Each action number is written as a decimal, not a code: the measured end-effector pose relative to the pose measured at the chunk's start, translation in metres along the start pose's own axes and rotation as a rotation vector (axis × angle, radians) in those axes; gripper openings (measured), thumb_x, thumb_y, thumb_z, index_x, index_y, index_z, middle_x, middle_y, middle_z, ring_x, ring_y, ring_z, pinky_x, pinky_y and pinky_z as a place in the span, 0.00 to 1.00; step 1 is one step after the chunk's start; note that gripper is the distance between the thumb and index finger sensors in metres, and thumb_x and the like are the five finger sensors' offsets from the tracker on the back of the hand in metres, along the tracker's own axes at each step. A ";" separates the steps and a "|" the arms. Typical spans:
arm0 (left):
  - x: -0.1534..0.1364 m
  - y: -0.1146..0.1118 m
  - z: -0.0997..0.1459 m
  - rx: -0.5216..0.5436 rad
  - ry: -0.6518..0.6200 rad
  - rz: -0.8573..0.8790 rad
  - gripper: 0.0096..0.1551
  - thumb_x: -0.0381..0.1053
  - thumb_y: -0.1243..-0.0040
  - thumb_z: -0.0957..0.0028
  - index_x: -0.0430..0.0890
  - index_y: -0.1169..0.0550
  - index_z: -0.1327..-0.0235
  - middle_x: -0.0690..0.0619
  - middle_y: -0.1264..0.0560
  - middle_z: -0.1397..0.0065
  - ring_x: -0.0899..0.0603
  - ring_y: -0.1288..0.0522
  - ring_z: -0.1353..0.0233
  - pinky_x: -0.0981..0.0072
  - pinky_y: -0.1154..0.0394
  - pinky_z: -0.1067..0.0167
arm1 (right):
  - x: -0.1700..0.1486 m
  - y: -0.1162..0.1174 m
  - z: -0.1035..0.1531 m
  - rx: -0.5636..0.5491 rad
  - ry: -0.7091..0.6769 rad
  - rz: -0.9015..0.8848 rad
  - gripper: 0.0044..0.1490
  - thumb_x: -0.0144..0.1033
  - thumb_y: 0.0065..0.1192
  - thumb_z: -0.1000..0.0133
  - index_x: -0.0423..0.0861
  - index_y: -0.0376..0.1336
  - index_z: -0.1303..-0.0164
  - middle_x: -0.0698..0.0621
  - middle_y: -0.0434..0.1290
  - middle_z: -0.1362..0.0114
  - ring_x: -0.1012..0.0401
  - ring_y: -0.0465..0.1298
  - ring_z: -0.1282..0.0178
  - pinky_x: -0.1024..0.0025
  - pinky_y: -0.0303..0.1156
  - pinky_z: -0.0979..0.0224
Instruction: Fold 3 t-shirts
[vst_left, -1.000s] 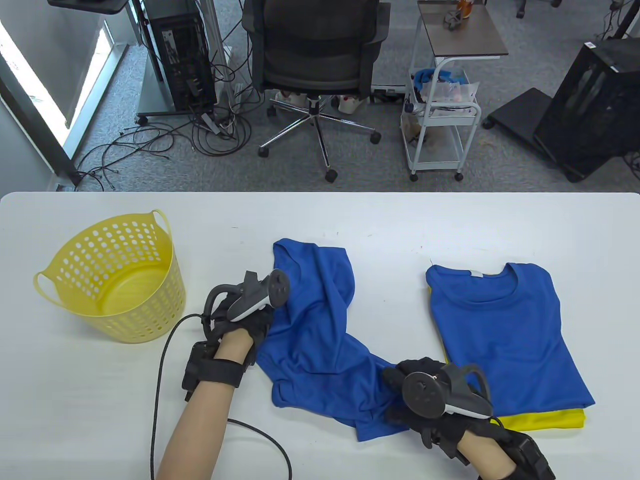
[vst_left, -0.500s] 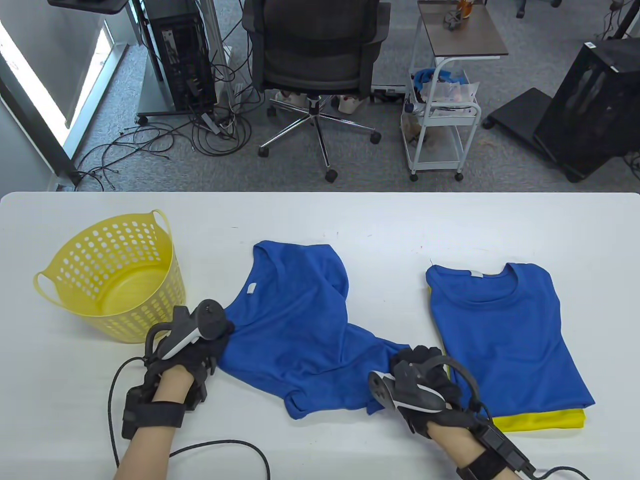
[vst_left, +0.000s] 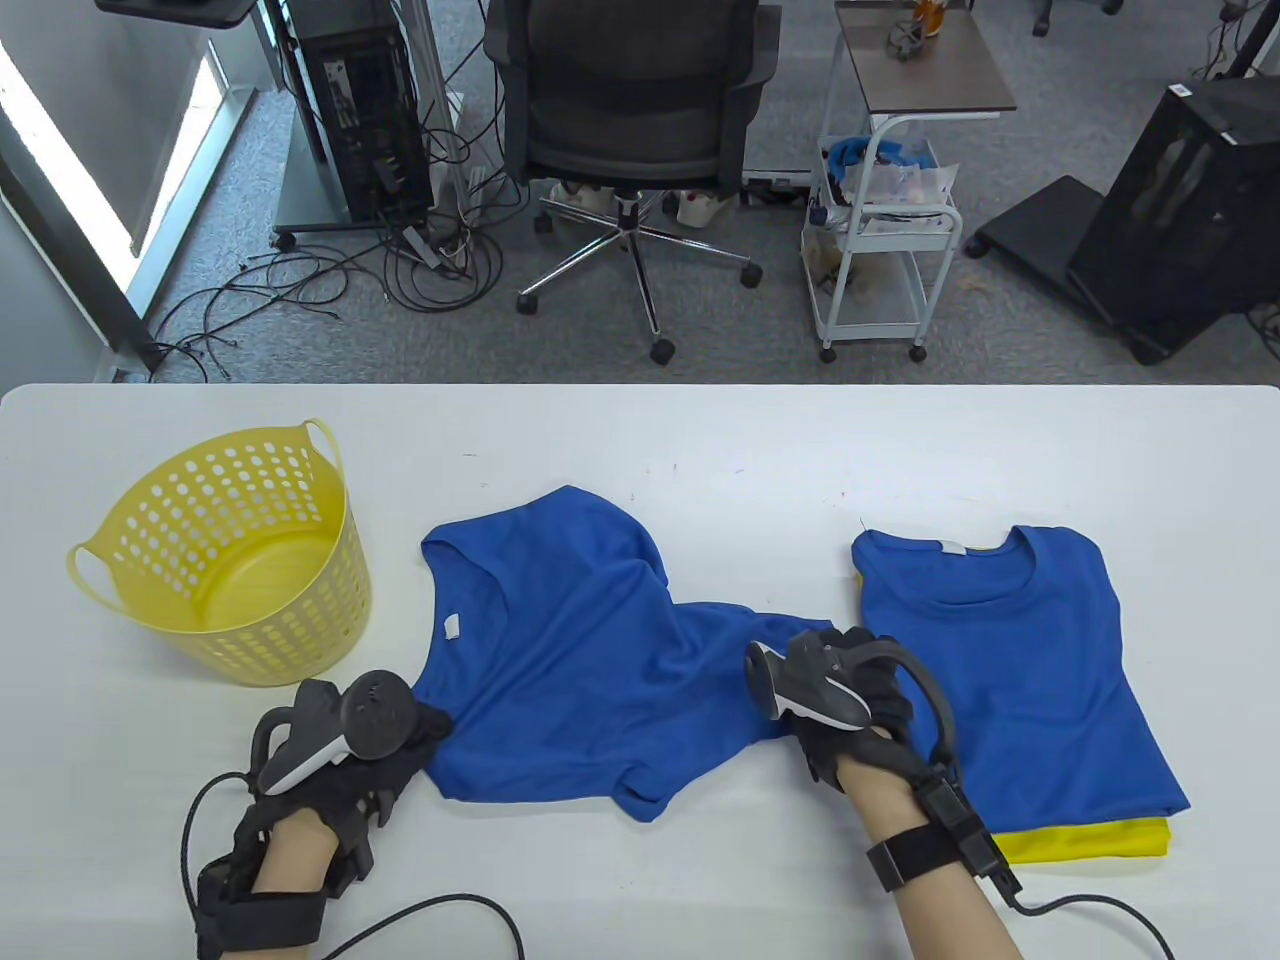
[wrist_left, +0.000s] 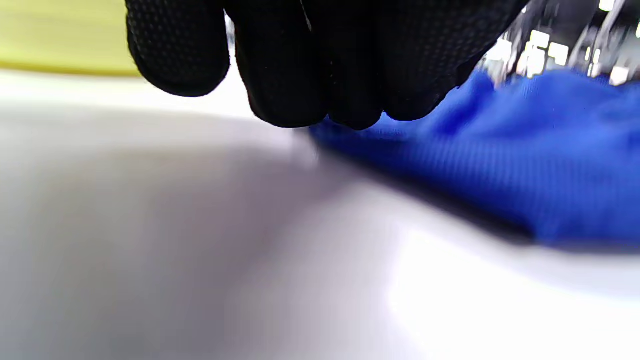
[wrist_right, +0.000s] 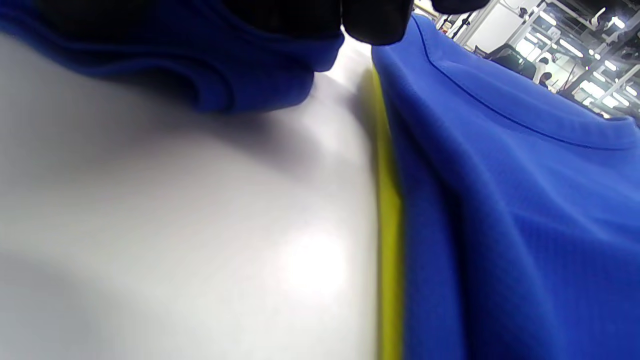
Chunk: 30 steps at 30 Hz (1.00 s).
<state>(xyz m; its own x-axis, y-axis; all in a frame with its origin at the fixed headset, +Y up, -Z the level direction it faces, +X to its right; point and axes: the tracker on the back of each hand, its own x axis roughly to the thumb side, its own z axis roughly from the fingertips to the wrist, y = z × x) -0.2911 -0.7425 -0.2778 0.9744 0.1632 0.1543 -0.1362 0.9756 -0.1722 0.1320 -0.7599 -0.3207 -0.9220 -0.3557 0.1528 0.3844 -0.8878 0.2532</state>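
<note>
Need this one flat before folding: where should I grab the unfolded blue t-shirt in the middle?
Probably its two outer ends. On the unfolded blue t-shirt, the left hand grips the near-left edge and the right hand the bunched right end. Come from the near side and pull apart, since the right half is crumpled beside the folded stack.

White table (vst_left: 700, 440) bearing, left to right: yellow perforated basket (vst_left: 235, 560); loose blue t-shirt (vst_left: 580, 650); folded blue t-shirt (vst_left: 1010, 670) stacked on folded yellow t-shirt (vst_left: 1090, 842).
</note>
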 end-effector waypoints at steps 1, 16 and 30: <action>-0.002 0.005 0.002 0.070 0.010 -0.017 0.22 0.56 0.40 0.53 0.63 0.21 0.44 0.60 0.21 0.37 0.49 0.23 0.39 0.52 0.24 0.41 | -0.005 -0.004 0.005 -0.023 -0.011 -0.038 0.44 0.55 0.59 0.54 0.51 0.54 0.28 0.45 0.54 0.21 0.41 0.57 0.22 0.37 0.52 0.23; -0.015 -0.020 -0.019 -0.111 0.179 -0.156 0.29 0.55 0.36 0.55 0.71 0.30 0.38 0.61 0.33 0.24 0.45 0.33 0.26 0.48 0.30 0.32 | -0.041 -0.011 0.075 -0.318 -0.113 -0.396 0.45 0.56 0.60 0.53 0.49 0.54 0.28 0.43 0.56 0.21 0.40 0.59 0.23 0.36 0.54 0.24; -0.002 -0.022 -0.018 -0.007 0.154 -0.187 0.20 0.59 0.37 0.57 0.64 0.20 0.50 0.61 0.24 0.36 0.48 0.26 0.32 0.53 0.25 0.36 | -0.045 -0.003 0.068 -0.268 -0.101 -0.463 0.44 0.56 0.60 0.53 0.50 0.55 0.28 0.43 0.56 0.21 0.40 0.59 0.23 0.35 0.53 0.24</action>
<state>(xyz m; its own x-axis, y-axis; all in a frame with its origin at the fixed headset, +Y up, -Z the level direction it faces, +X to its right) -0.2870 -0.7667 -0.2921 0.9984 -0.0448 0.0343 0.0498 0.9857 -0.1613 0.1756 -0.7216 -0.2633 -0.9782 0.1081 0.1774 -0.0978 -0.9930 0.0656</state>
